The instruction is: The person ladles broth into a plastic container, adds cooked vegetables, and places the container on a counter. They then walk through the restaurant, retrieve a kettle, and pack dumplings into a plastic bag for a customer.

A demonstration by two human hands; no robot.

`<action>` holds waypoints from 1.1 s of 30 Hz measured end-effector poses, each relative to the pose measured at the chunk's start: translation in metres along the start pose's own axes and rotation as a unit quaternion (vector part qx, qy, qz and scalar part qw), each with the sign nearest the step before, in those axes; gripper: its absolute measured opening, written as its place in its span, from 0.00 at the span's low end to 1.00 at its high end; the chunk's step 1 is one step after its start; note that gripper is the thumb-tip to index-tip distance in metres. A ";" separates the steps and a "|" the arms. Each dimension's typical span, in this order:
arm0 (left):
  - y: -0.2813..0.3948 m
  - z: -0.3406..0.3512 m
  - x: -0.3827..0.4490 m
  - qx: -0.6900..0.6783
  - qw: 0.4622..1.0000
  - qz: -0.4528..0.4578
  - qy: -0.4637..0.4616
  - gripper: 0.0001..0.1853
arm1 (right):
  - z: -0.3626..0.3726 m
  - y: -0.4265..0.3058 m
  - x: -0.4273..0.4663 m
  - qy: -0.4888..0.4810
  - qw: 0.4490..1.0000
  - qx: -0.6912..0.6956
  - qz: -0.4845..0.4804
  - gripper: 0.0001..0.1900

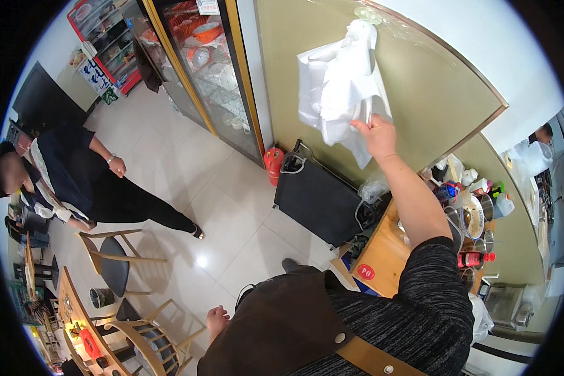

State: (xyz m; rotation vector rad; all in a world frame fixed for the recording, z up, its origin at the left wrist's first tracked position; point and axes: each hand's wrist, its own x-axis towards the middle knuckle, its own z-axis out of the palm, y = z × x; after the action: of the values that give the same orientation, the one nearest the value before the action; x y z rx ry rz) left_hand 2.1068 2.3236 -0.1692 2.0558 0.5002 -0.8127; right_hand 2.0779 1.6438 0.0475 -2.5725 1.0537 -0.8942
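Note:
White plastic bags [340,80] hang in a bunch from a clear hook [369,15] on the olive wall panel [427,89]. Reaching up to them, my right hand [379,136] grips the lower edge of one bag, thumb sticking out to the left. My left hand [217,318] hangs low beside my brown apron [282,324], holding nothing, its fingers loosely bent and slightly apart.
Below the bags stands a folded black cot [317,197] beside a red fire extinguisher [274,165]. A wooden table [380,251] at right bears bottles and a bowl [473,216]. At left are a glass-door cabinet [211,70], chairs [115,258] and a walking person [122,188].

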 end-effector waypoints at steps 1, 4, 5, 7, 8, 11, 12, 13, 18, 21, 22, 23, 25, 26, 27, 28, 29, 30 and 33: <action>0.005 0.002 -0.001 -0.001 1.000 -0.001 0.006 0.19 | -0.005 -0.004 -0.001 0.001 0.997 -0.059 -0.047 0.29; 0.017 0.011 -0.013 0.007 1.000 0.002 0.019 0.19 | -0.007 -0.001 -0.015 -0.083 0.973 -0.171 -0.130 0.33; 0.019 0.012 -0.018 0.016 1.000 0.007 0.023 0.19 | -0.005 0.001 -0.024 -0.125 0.961 -0.197 -0.148 0.35; 0.020 0.007 -0.021 0.033 0.999 0.032 0.014 0.20 | 0.001 -0.005 -0.058 -0.190 0.946 -0.184 -0.185 0.37; 0.019 0.004 -0.017 0.045 0.998 0.053 -0.002 0.21 | 0.001 -0.009 -0.080 -0.220 0.937 -0.178 -0.203 0.38; 0.021 0.008 -0.015 0.155 0.966 0.209 0.000 0.25 | -0.019 -0.048 -0.168 -0.307 0.921 -0.120 -0.207 0.30; 0.035 0.016 -0.026 0.154 0.949 0.274 -0.026 0.27 | -0.029 -0.059 -0.195 -0.344 0.901 -0.097 -0.248 0.24; 0.058 0.026 -0.047 0.157 0.927 0.337 -0.054 0.29 | -0.038 -0.067 -0.221 -0.392 0.870 -0.080 -0.286 0.19; 0.133 0.065 -0.190 0.153 0.650 0.726 -0.164 0.37 | -0.136 -0.128 -0.354 -0.503 0.819 0.172 -0.215 0.05; 0.112 0.082 -0.240 0.195 0.540 0.768 -0.285 0.27 | -0.202 -0.129 -0.415 -0.497 0.826 0.219 -0.153 0.06; 0.097 0.089 -0.240 0.227 0.519 0.756 -0.327 0.22 | -0.224 -0.126 -0.431 -0.488 0.832 0.225 -0.139 0.07; 0.082 0.098 -0.245 0.260 0.497 0.743 -0.366 0.18 | -0.245 -0.118 -0.448 -0.459 0.850 0.227 -0.121 0.07; 0.059 0.109 -0.268 0.304 0.546 0.652 -0.429 0.12 | -0.283 -0.096 -0.483 -0.389 0.885 0.239 -0.090 0.09; 0.049 0.113 -0.280 0.329 0.571 0.601 -0.452 0.10 | -0.304 -0.080 -0.499 -0.398 0.884 0.240 -0.039 0.09; 0.041 0.117 -0.295 0.322 0.565 0.588 -0.480 0.10 | -0.327 -0.070 -0.521 -0.358 0.880 0.299 0.092 0.08; 0.036 0.126 -0.310 0.316 0.563 0.574 -0.504 0.09 | -0.348 -0.058 -0.545 -0.314 0.854 0.354 0.216 0.08; 0.030 0.135 -0.326 0.308 0.563 0.560 -0.524 0.09 | -0.370 -0.039 -0.572 -0.253 0.851 0.385 0.252 0.07; 0.024 0.150 -0.345 0.291 0.581 0.525 -0.549 0.08 | -0.391 -0.017 -0.600 -0.192 0.841 0.416 0.286 0.07; -0.006 0.214 -0.402 0.116 0.677 0.344 -0.641 0.08 | -0.453 0.029 -0.675 -0.035 0.799 0.452 0.395 0.06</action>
State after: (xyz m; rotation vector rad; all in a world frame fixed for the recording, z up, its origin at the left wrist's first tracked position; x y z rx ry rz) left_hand 1.7407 2.1284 0.0179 1.1610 -1.1368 -1.5553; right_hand 1.4084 2.1032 0.0872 -1.1946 1.1298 -0.7616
